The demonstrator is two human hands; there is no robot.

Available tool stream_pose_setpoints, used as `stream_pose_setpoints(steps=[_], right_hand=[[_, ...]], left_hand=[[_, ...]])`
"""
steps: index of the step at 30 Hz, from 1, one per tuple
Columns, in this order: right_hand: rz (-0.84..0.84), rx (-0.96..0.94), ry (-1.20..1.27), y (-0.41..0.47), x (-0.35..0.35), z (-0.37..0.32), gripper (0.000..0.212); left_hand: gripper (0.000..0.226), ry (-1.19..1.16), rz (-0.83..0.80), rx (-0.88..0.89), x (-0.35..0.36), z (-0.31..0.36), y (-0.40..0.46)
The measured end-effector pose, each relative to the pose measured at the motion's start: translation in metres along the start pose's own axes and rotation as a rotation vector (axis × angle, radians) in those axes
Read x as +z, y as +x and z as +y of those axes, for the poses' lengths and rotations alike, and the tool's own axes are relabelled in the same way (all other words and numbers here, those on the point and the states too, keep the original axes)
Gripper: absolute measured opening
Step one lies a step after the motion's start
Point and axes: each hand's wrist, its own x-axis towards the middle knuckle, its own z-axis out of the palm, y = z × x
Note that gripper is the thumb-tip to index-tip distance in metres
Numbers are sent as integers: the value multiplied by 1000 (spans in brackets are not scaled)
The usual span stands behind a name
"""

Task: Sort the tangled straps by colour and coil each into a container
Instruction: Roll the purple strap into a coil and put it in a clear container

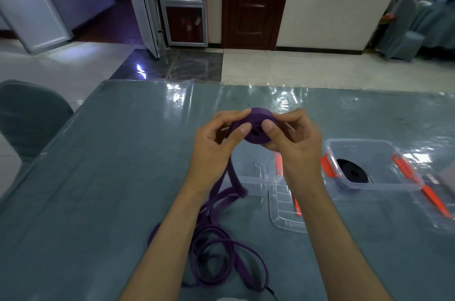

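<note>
Both hands hold a partly wound coil of purple strap [256, 121] above the middle of the table. My left hand [216, 143] pinches its left side between thumb and fingers. My right hand [293, 138] grips its right side, thumb on the front face. The loose rest of the purple strap [221, 246] hangs from the coil and lies in tangled loops on the table between my forearms. A coiled black strap [352, 171] lies inside a clear container [384, 185] with orange clips at the right. A second clear container [258, 177] stands just below my hands, partly hidden by my right arm.
A clear lid [285, 212] with an orange clip lies beside my right forearm. Another lid [438, 204] with an orange strip lies at the right edge. The table [98, 177] has a grey cover under clear plastic. A grey chair [29, 115] stands at the left.
</note>
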Motion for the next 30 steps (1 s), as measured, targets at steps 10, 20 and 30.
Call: stream_pose_setpoints(steps=[10,20,30], right_hand=[[-73,17,-36,-3,-5,-4,17],[-95,18,-93,-1,-13,-8,30],[-66,55,-44,13,-16,-38,31]], left_hand=[[27,14,39,-25,-6,5,-3],[33,86,-38,-54,-12,15,0],[37,79,-32,47,2,34,15]])
